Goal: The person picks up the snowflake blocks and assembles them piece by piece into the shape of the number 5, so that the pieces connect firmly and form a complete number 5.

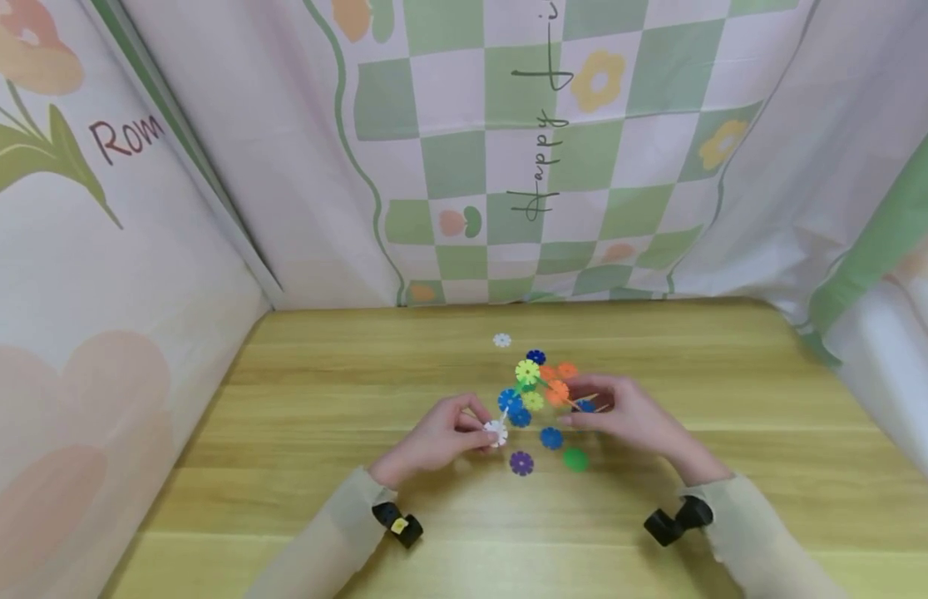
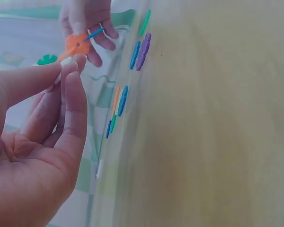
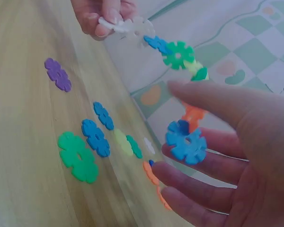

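Note:
Notched flower-shaped plastic discs are joined into a chain held above the table. My left hand [image 1: 449, 433] pinches a white disc [image 1: 496, 433] at one end between thumb and fingers. From there, in the right wrist view, the chain runs through a blue disc [image 3: 157, 44], a green disc [image 3: 178, 55] and a yellow one. An orange disc [image 3: 194, 116] and a blue disc [image 3: 187, 145] form the other end. My right hand [image 1: 629, 412] is around that end, thumb and fingers apart and loosely bent. The thumb hides part of the chain.
Loose discs lie on the wooden table [image 1: 322, 466]: a purple disc [image 1: 521, 463], a green disc [image 1: 575, 459] and a blue disc [image 1: 551, 438] nearer me. Farther back are a dark blue disc [image 1: 535, 357], an orange disc [image 1: 567, 369] and a white disc [image 1: 502, 340]. A checkered curtain [image 1: 524, 150] hangs behind.

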A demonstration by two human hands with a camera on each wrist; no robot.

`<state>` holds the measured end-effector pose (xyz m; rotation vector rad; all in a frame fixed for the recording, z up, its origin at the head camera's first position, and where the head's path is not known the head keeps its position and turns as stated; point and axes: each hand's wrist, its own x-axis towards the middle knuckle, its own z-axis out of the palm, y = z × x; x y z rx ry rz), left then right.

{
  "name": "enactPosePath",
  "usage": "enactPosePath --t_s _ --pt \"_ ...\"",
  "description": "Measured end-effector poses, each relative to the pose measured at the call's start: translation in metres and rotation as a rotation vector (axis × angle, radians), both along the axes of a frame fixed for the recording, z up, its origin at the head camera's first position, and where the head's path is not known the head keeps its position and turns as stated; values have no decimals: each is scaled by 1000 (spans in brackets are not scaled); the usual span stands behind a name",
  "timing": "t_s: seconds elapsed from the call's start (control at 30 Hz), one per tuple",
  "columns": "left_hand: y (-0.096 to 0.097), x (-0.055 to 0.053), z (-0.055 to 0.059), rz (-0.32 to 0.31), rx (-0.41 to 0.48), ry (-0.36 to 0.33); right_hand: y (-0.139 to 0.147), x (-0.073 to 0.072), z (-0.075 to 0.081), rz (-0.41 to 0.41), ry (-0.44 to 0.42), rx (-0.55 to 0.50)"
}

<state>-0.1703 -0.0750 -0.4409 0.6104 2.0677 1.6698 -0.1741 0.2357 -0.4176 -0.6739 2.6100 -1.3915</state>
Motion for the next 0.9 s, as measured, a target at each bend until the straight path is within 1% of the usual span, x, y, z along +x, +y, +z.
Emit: enactPosePath --t_s 0.07,0.17,0.3,0.43,0.5,0.57,0.7,0.9 --pt "0 0 -1 2 14 -7 1 -2 1 -16 -18 10" --pt "-1 1 -1 11 35 -26 -1 -7 2 -38 -31 -6" --pt "-2 1 -3 28 60 -45 -6 -16 6 -67 -13 -27" --pt "-6 1 -4 61 64 -27 -11 -26 14 -86 8 -41" --pt "-9 1 -4 85 51 -13 -15 -31 17 -99 9 -59" --pt "-11 1 -4 96 44 -6 -20 -36 20 -102 2 -87" --pt "-16 3 -4 104 37 -18 -28 -44 21 -93 -19 -116" --pt "-23 5 -9 122 70 -54 -37 -54 16 -65 -39 -120"
